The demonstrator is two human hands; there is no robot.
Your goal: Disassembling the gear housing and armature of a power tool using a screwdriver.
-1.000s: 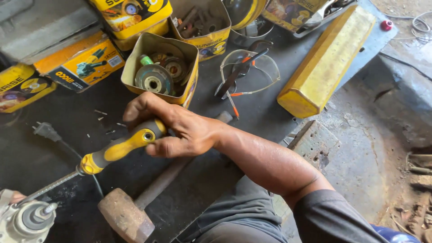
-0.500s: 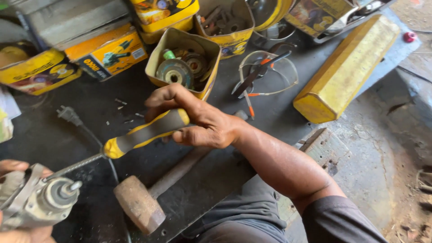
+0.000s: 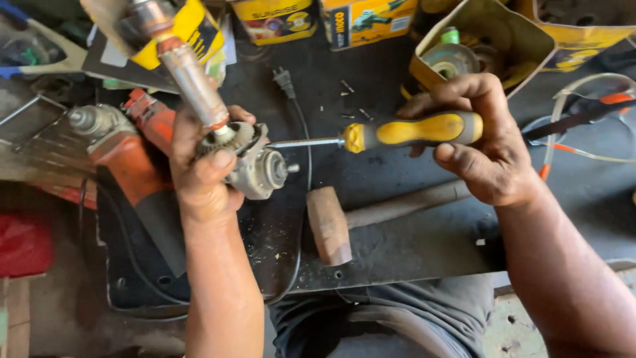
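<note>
Landmark: wooden mallet (image 3: 331,225), lying on the work mat (image 3: 411,245), head toward the left, handle running right.

Left of the mallet head: left hand (image 3: 202,176), closed around a gear housing (image 3: 255,166); the armature (image 3: 189,73) stands up out of that housing, tilted away to the left.

Farther left of the mallet: tool body (image 3: 126,152), on the mat.

Behind the mallet: screwdriver (image 3: 391,132), lying level, tip close to the housing (contact cannot be told), handle in the right hand (image 3: 483,142).

Behind and right of the mallet: open box (image 3: 517,40) with grinding discs (image 3: 450,59) in it.

Behind the mallet, farther back: power plug (image 3: 283,81), its cord running toward the mallet.
</note>
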